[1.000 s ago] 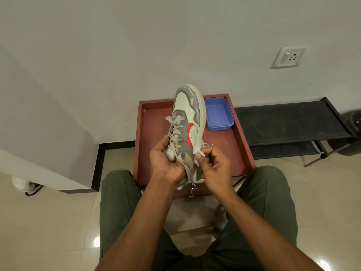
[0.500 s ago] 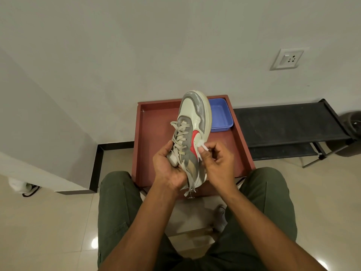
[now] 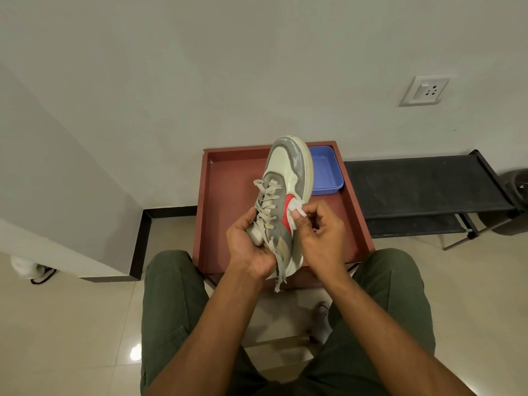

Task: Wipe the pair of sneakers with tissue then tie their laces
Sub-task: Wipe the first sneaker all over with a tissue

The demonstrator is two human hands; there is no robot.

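Note:
A grey and cream sneaker (image 3: 288, 170) with a red side mark is held up over the red tray (image 3: 225, 195), toe pointing away from me. My left hand (image 3: 251, 244) grips it around the tongue and heel, with loose beige laces (image 3: 267, 195) hanging past the palm. My right hand (image 3: 320, 227) pinches a small white tissue (image 3: 295, 208) and presses it on the sneaker's side by the red mark. A second white sneaker (image 3: 323, 321) lies on the floor between my knees, mostly hidden.
A blue plastic tub (image 3: 327, 172) sits in the tray's far right corner. A black shoe rack (image 3: 423, 190) stands to the right against the wall. A wall socket (image 3: 427, 90) is above it. A wall corner juts out at the left.
The sneaker has tilted a little to the right. My right hand with the tissue has slid up along the sneaker's side toward the red mark.

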